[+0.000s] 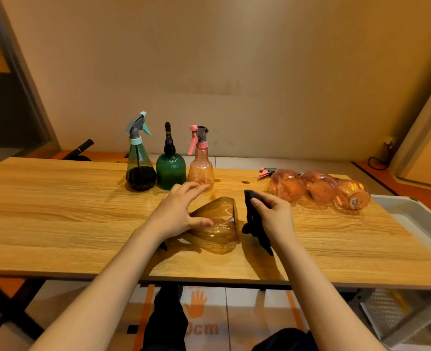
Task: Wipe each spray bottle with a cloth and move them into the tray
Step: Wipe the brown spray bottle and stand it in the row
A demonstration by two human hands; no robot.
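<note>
we've got the amber spray bottle [215, 224] lying on its side at the near-middle of the table [57, 211], wide base toward the right hand, neck and trigger end hidden under the left wrist. our left hand [181, 214] rests on it w/ fingers spread fairly straight, thumb pressed along the near side of the body; more steadying than gripping. our right hand [272, 214] pinches a dark cloth [251, 219], fingers curled round it, just right of the bottle's base; can't tell if cloth touches the base yet.

handling, as we judge it: thin clear plastic, looks empty so prob light, faceted walls, stiff enough but will flex if squeezed hard. round body on a smooth wood-grain top means it'll roll, and it may be slick. best hold is prob the narrow neck or across the shoulder, leaving the wide belly free for the cloth. cloth is soft, limp, hangs in folds.

beyond the amber bottle stand three more: a teal-topped cone bottle [140, 168], a ribbed dark green bottle [171, 171], a pink-trigger bottle [200, 165]. to its right, well apart, three pink bottles [318, 190] lie on their sides touching. further right of those, the white tray [412, 214], rim at the table's edge.
</note>
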